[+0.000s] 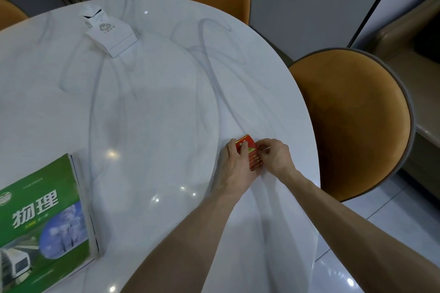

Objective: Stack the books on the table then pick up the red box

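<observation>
The red box, a small pack with gold trim and gold print, lies flat on the white marble-patterned round table near its edge at about four o'clock from the table's centre, close to the person. Both hands are on it. The left hand lies at the box's nine o'clock side, fingers curled over the left edge with one fingertip pressed on the top face; the right hand meets it from three o'clock, thumb and forefinger pinching the right edge. The box thus sits between the two sets of fingers, touching both, its far corner at twelve o'clock left uncovered. Whether it has cleared the surface cannot be told; it appears to rest on the table. Judgement: the two-sided hold suits a thin, flat object on a slick top, one hand bracing while the other works an edge up. The stacked books, green physics textbook uppermost with at least one more edge showing beneath, sit at eight o'clock, well apart from the hands, square and untouched, which suggests the stacking step is complete and the pick-up is in hand. A white tissue box stands at eleven o'clock, far side, clear of the work. Orange chairs ring the table.
</observation>
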